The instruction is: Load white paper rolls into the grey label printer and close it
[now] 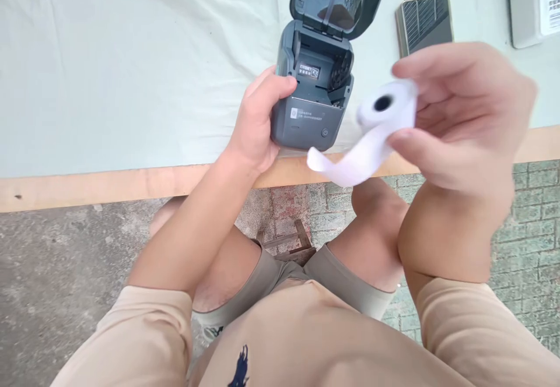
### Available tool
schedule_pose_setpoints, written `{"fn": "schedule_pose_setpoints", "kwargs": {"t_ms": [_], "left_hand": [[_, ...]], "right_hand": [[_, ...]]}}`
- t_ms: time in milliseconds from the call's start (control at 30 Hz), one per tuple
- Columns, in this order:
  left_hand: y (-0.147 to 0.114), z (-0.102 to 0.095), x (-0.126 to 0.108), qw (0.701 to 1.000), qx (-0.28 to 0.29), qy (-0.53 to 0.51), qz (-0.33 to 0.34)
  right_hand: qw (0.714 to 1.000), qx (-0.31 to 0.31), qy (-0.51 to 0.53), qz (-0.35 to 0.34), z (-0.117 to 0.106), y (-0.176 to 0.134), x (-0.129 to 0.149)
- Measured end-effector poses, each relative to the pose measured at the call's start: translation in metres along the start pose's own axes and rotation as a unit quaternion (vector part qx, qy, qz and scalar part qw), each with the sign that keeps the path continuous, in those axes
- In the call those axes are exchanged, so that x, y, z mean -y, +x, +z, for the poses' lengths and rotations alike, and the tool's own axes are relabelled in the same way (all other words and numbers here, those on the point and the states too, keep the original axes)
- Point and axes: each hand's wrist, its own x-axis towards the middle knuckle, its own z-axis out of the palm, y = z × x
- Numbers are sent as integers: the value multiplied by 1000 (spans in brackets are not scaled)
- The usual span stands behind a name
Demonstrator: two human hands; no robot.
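Observation:
A dark grey portable label printer [306, 122] is at the table's near edge, its dark see-through lid [339, 2] swung up and back. Inside, the paper bay [317, 81] shows a small printed label and no roll. My left hand [260, 113] grips the printer's left side, thumb on the rim of the bay. To the right of the printer, my right hand [468, 113] holds a white paper roll [396, 110] between thumb and fingers. The roll has a dark core hole, and a loose strip of its paper hangs toward the lower left. Slight blur softens this hand.
Behind my right hand lies a dark rectangular device [426, 23] with a shiny top. A pale box with printed markings [527, 14] is at the far right. The light cloth [131, 72] covers the table up to its wooden edge [100, 186]. Below stands a wooden stool [297, 241].

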Motion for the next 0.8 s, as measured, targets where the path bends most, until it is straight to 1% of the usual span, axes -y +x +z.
{"fn": "schedule_pose_setpoints", "kwargs": {"t_ms": [33,100,167,200,267,333,400,467,533,600,700,733,800], "left_hand": [[-1,2,0,1000,2,6,-3],[-4,7,1,1000,9,21,-11],[-8,11,1,999,17,27,-19],[-10,12,1,999,17,25,-23],[-13,12,1,999,15,18,-29],[-13,11,3,999,19,15,-35],[-12,9,6,999,23,10,-33],[-10,8,8,999,21,-7,-32],[-10,8,7,999,18,-25,-37],[-10,9,3,998,29,-34,-45],[-10,7,-2,998,39,-27,-43],[-10,5,-3,999,33,-22,-38],[-10,1,-3,999,27,-5,-31]], "right_hand": [[1000,8,-11,-1,7,0,3],[998,-11,-62,-24,17,3,5],[989,-17,-139,-39,22,8,3],[983,-7,-180,-37,23,11,2],[964,11,-264,-23,25,16,0],[941,5,-339,8,27,19,1],[922,-3,-386,37,28,21,5],[921,-6,-388,36,29,23,13],[927,-2,-375,12,28,25,22],[927,27,-374,7,28,27,28],[923,81,-375,23,30,27,31],[925,81,-371,19,30,27,30],[940,35,-340,9,27,27,27]]}}
